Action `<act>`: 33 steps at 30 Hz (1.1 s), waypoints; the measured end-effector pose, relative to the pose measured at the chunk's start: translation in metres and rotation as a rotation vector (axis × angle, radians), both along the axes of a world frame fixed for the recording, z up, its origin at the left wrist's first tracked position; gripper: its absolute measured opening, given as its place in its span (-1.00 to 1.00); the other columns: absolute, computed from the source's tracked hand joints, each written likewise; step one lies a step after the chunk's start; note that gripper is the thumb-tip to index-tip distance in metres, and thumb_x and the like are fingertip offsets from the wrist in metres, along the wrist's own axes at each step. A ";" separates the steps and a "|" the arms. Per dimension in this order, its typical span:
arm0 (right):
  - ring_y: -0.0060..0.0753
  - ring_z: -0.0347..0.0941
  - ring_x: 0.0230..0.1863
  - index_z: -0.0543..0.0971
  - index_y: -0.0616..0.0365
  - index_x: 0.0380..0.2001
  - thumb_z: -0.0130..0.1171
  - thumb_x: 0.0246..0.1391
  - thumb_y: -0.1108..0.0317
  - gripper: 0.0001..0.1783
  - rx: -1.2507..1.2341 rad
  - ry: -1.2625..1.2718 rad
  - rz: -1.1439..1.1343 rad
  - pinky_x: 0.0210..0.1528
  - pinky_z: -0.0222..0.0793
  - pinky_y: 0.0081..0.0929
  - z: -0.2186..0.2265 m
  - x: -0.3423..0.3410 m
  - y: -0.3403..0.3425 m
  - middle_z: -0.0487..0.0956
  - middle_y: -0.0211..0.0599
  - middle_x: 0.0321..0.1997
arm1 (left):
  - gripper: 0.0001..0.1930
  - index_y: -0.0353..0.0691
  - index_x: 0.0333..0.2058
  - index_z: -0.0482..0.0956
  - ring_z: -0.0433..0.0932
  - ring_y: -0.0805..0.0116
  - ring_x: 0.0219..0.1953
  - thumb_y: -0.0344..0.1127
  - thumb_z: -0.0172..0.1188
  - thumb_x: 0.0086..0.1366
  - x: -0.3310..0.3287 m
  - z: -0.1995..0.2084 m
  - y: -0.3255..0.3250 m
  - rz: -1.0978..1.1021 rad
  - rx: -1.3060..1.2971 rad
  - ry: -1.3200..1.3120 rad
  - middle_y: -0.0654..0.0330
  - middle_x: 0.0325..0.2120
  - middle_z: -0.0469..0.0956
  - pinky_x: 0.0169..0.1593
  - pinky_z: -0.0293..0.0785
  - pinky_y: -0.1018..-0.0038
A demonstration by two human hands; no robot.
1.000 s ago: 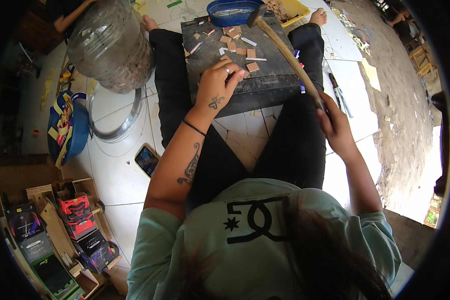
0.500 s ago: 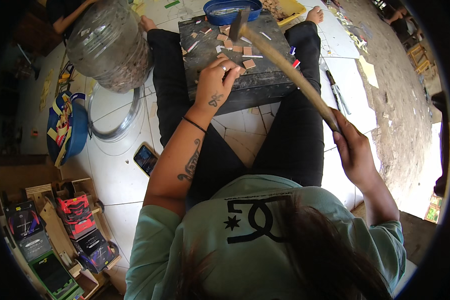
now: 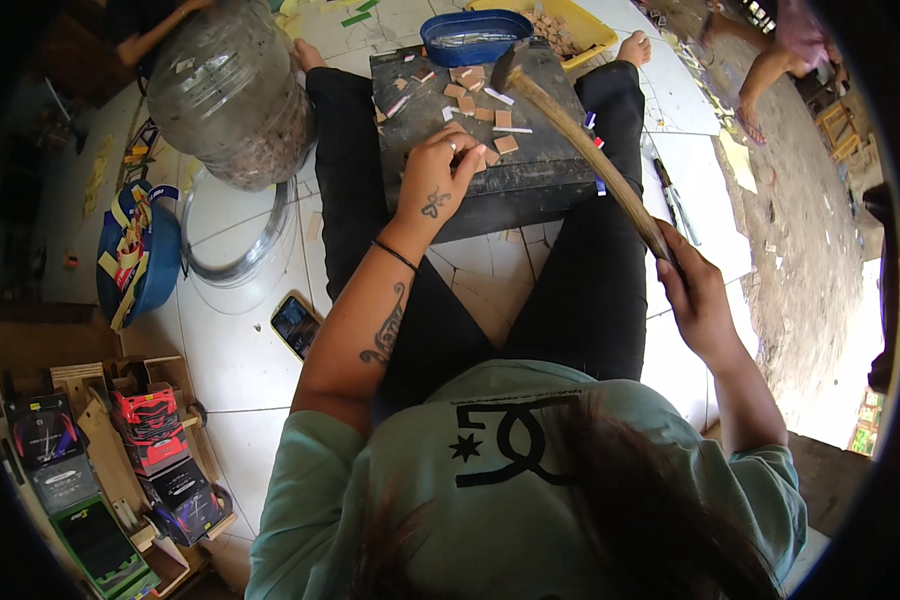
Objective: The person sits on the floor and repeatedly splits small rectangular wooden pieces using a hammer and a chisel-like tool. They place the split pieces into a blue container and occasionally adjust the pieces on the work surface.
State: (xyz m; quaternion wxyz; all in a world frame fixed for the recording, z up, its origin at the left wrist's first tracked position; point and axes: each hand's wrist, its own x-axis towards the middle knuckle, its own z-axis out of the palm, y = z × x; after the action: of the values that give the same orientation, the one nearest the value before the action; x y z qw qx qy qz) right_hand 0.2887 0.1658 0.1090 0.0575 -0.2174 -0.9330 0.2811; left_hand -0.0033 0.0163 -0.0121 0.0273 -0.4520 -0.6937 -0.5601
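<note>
My right hand is wrapped round the lower end of the wooden handle of a hammer. The hammer's metal head is raised over the far right of a dark block between my legs. My left hand, with a ring on it, rests at the block's near left part, thumb and fingers drawn together in a pinch. What it pinches is mostly hidden, but small brown squares lie around the fingertips. White strips are scattered among the squares.
A blue oval tub stands at the block's far edge, beside a yellow tray of brown pieces. To the left are a big clear plastic jar, coiled wire, a blue container and a phone. Pens lie at right.
The view has shifted slightly. The hammer head stands slightly lower and farther right; my left hand keeps its pinch at the block. Another person's legs have come into view at the upper right.
</note>
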 end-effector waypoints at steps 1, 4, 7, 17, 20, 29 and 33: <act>0.11 0.54 -0.23 0.34 0.07 0.24 0.02 0.24 0.44 -0.52 0.088 0.094 0.019 -0.12 0.43 -0.17 -0.013 -0.007 0.003 0.55 0.07 -0.14 | -0.84 -0.40 -0.40 0.60 0.52 0.45 -0.53 -0.38 0.25 0.24 0.000 0.001 0.000 0.013 -0.011 0.003 0.13 -0.49 0.60 -0.48 0.38 0.55; 0.10 0.53 -0.23 0.35 0.01 0.23 0.11 0.17 0.43 -0.47 0.231 0.152 -0.019 -0.16 0.42 -0.12 -0.045 -0.028 0.016 0.51 -0.01 -0.14 | -0.82 -0.38 -0.32 0.64 0.57 0.42 -0.44 -0.35 0.20 0.30 0.004 0.006 -0.003 0.038 -0.076 -0.037 0.10 -0.43 0.64 -0.35 0.45 0.53; 0.08 0.51 -0.21 0.37 0.02 0.20 0.17 0.11 0.40 -0.45 0.251 0.098 -0.095 -0.17 0.41 -0.13 -0.075 -0.048 0.019 0.49 -0.04 -0.17 | -0.80 -0.32 -0.33 0.66 0.51 0.44 -0.52 -0.33 0.13 0.34 0.010 0.014 -0.007 -0.034 0.033 -0.204 0.16 -0.46 0.63 -0.39 0.42 0.45; -0.52 0.49 -0.15 0.57 0.24 -0.06 0.28 0.09 0.34 -0.64 -0.460 0.388 0.280 -0.27 0.39 -0.56 -0.050 -0.128 0.001 0.56 -0.32 -0.23 | -0.67 -0.39 -0.17 0.60 0.58 0.41 -0.25 -0.23 -0.05 0.47 0.032 0.032 -0.023 -0.572 -0.103 -0.755 0.12 -0.30 0.63 -0.07 0.46 0.48; -0.66 0.47 -0.34 0.57 0.32 -0.14 0.26 0.11 0.41 -0.73 -0.847 0.297 0.293 -0.33 0.37 -0.65 -0.048 -0.158 -0.004 0.58 -0.41 -0.38 | -0.69 -0.39 -0.12 0.57 0.60 0.38 -0.24 -0.26 -0.04 0.46 0.035 0.033 -0.023 -0.581 -0.073 -0.832 0.07 -0.26 0.63 -0.06 0.47 0.45; -0.71 0.50 -0.33 0.62 0.33 -0.31 0.27 0.08 0.47 -0.86 -0.824 0.499 0.220 -0.24 0.43 -0.68 -0.061 -0.180 -0.008 0.65 -0.36 -0.33 | -0.77 -0.40 -0.10 0.50 0.66 0.35 -0.30 -0.36 0.12 0.37 0.036 0.016 -0.025 -0.397 0.012 -0.801 0.03 -0.29 0.64 -0.17 0.50 0.53; -0.72 0.50 -0.33 0.62 0.33 -0.31 0.28 0.08 0.47 -0.86 -0.620 0.527 0.252 -0.24 0.43 -0.67 -0.065 -0.180 -0.009 0.65 -0.38 -0.36 | -0.78 -0.41 -0.12 0.50 0.66 0.33 -0.33 -0.37 0.13 0.36 0.035 0.010 -0.021 -0.357 0.032 -0.810 0.03 -0.32 0.63 -0.20 0.51 0.52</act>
State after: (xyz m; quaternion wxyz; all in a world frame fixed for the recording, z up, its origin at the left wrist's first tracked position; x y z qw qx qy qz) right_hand 0.1086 0.1571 0.0442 0.1909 -0.0295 -0.7769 0.5992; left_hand 0.0313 -0.0049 -0.0026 -0.3368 -0.3082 -0.5506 -0.6989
